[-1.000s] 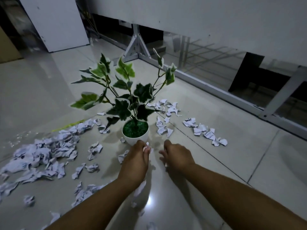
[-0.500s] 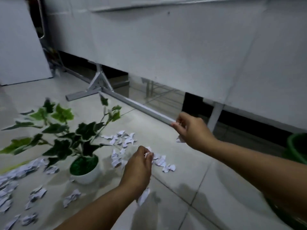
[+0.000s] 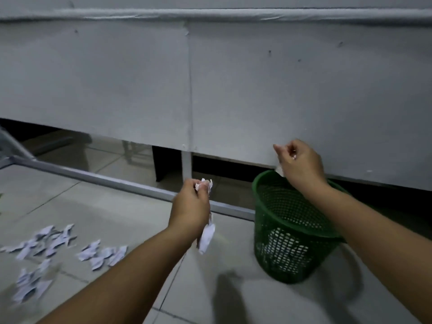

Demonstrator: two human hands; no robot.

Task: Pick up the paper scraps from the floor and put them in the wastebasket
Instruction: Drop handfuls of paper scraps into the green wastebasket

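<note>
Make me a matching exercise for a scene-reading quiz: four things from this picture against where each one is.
Things:
1. left hand
2. right hand
3. wastebasket
4. loose scraps

Places:
A. lying on the floor tiles, lower left
B. above the basket's rim, pinching paper
C. standing on the floor by the white panel
D. left of the basket, gripping paper

Pairs: 1-D, 2-B, 3-C, 4-A

Left grip fisted, arm outstretched; right grip raised, fingers curled.
</note>
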